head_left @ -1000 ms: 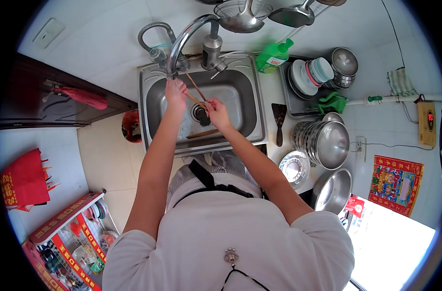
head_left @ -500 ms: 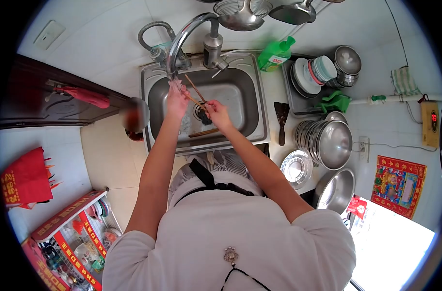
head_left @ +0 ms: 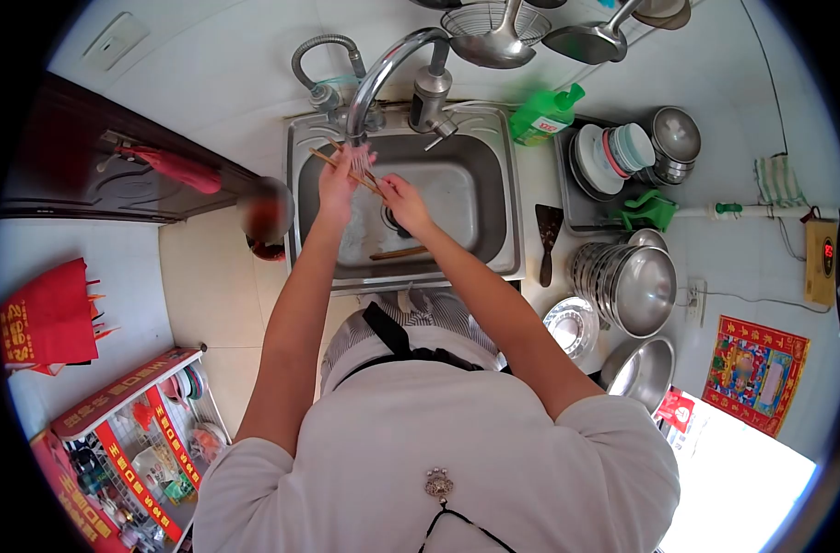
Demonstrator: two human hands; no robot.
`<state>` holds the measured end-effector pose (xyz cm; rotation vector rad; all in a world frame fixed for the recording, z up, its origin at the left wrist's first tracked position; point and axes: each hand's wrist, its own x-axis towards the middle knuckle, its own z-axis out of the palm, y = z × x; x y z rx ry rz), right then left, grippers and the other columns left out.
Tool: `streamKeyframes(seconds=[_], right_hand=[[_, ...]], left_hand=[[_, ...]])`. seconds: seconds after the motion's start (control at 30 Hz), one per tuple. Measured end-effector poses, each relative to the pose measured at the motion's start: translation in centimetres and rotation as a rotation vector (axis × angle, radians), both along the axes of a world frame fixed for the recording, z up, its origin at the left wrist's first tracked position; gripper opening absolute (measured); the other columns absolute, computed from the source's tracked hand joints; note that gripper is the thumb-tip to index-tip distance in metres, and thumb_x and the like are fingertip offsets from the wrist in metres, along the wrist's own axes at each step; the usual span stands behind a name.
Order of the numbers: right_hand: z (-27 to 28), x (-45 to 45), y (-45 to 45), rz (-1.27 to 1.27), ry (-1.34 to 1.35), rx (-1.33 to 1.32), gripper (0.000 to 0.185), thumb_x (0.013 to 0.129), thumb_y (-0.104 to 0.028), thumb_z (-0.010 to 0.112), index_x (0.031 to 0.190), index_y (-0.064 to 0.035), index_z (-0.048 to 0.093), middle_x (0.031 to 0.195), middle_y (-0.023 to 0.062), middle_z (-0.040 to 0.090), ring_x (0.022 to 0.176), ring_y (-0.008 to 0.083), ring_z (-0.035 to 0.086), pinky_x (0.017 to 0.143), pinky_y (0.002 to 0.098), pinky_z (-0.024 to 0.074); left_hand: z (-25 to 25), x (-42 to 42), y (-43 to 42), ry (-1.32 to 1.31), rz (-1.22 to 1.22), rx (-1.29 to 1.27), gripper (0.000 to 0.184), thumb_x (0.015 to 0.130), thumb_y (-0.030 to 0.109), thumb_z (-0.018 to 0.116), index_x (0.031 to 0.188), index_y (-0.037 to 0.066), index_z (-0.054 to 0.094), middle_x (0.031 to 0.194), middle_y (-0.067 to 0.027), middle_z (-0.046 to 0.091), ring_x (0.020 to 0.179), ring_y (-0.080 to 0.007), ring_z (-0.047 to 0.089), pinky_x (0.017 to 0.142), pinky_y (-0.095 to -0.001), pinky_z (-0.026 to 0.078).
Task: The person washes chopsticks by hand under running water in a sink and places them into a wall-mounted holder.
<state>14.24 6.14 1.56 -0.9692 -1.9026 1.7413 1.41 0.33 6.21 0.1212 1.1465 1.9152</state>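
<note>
Over the steel sink (head_left: pixel 516 235), both my hands grip wooden chopsticks (head_left: pixel 320 155). My left hand (head_left: pixel 338 192) is closed around them just below the mouth of the curved faucet (head_left: pixel 380 69), where water seems to run over the fingers. Closed on the lower right end of the chopsticks is my right hand (head_left: pixel 405 205). The drain (head_left: pixel 391 221) lies partly hidden beneath my right hand. More brown sticks (head_left: pixel 399 252) rest on the sink floor, near its front wall.
Right of the sink are a green detergent bottle (head_left: pixel 543 117), a spatula (head_left: pixel 547 241), stacked steel bowls (head_left: pixel 641 290) and a tray (head_left: pixel 581 217) with dishes. Ladles (head_left: pixel 493 48) hang above the faucet. A dark wooden door (head_left: pixel 79 175) stands at the left.
The view has shifted, so the sink appears further right. The chopsticks have turned, and their ends now stick out to the upper left past my left hand. My hands stay close together.
</note>
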Motion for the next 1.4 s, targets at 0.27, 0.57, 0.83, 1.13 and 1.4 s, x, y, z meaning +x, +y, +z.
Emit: streamKeyframes(seconds=[0.27,0.57,0.83,1.13,1.4], right_hand=[[1.4,-3.4,1.7,0.142,0.053,-0.180,0.024,0.091,-0.026,0.048,0.085,-0.0036,0.056,0.062,-0.0013,0.047,0.055,0.0063,0.042,0.048,0.0226,0.0340],[-0.1,-4.4,0.2,0.071,0.082,-0.053,0.037,0.093,-0.032,0.043,0.073,-0.0036,0.055,0.056,-0.0001,0.046,0.051,0.0077,0.042,0.048,0.0228,0.0346],[-1.4,-2.7,-1.7,-0.039,0.115,-0.144,0.053,0.094,-0.039,0.040,0.056,-0.0038,0.049,0.050,0.0003,0.044,0.047,0.0079,0.041,0.046,0.0230,0.0340],[-0.8,-0.4,-2.0,-0.105,0.124,-0.332,0.057,0.091,-0.048,0.041,0.052,-0.0067,0.049,0.046,-0.0021,0.040,0.042,0.0061,0.034,0.041,0.0221,0.0245],[-1.0,-0.7,-2.6,-0.056,0.145,-0.303,0.056,0.090,-0.049,0.043,0.053,-0.0076,0.048,0.047,-0.0023,0.040,0.042,0.0058,0.033,0.041,0.0218,0.0240]], left_hand=[[-1.8,-1.5,0.3,0.079,-0.035,-0.094,0.026,0.091,0.028,0.050,0.105,0.007,0.055,0.090,-0.0014,0.060,0.080,-0.0101,0.057,0.073,-0.0238,0.045],[-0.8,-1.2,0.3,0.168,-0.108,-0.061,0.030,0.092,0.028,0.048,0.106,0.003,0.055,0.084,-0.0022,0.061,0.073,-0.0095,0.057,0.068,-0.0243,0.045],[0.5,-0.1,0.6,0.304,-0.116,-0.013,0.035,0.096,0.029,0.036,0.072,0.004,0.044,0.059,-0.0060,0.051,0.064,-0.0208,0.062,0.060,-0.0307,0.049],[2.5,2.2,1.2,0.190,-0.214,-0.073,0.040,0.095,0.034,0.038,0.066,0.006,0.041,0.062,-0.0088,0.052,0.071,-0.0218,0.062,0.066,-0.0289,0.048],[0.1,0.4,0.4,0.068,-0.287,-0.053,0.037,0.091,0.030,0.046,0.061,0.010,0.037,0.063,-0.0057,0.051,0.079,-0.0231,0.061,0.081,-0.0365,0.047]])
